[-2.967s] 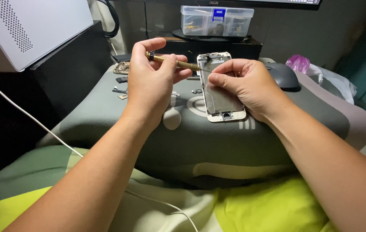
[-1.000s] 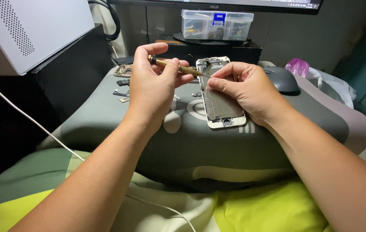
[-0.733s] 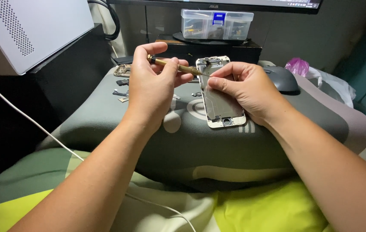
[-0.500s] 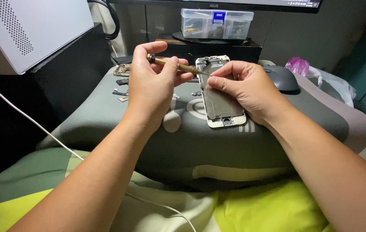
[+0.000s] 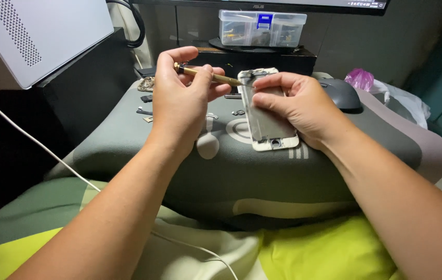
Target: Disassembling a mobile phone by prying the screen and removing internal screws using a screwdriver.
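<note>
Left hand [image 5: 179, 103] grip round screwdriver [image 5: 208, 75] — right hand [image 5: 298, 103] grip clamping phone frame [image 5: 267, 116].

Dim room, dark wall behind.
A white perforated box [image 5: 39, 36] sits left; a monitor stand [image 5: 254, 49] holds a clear plastic organizer [image 5: 262, 27].

phone frame [image 5: 267, 116] on cushion [image 5: 179, 166], mouse [image 5: 341, 94] probably behind

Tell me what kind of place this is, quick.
Likely a home desk corner used for small electronics repair, not a proper workshop. The opened phone frame rests on a grey cushion across the lap, a computer mouse lies on that cushion, and a clear parts box sits under a monitor.
</note>
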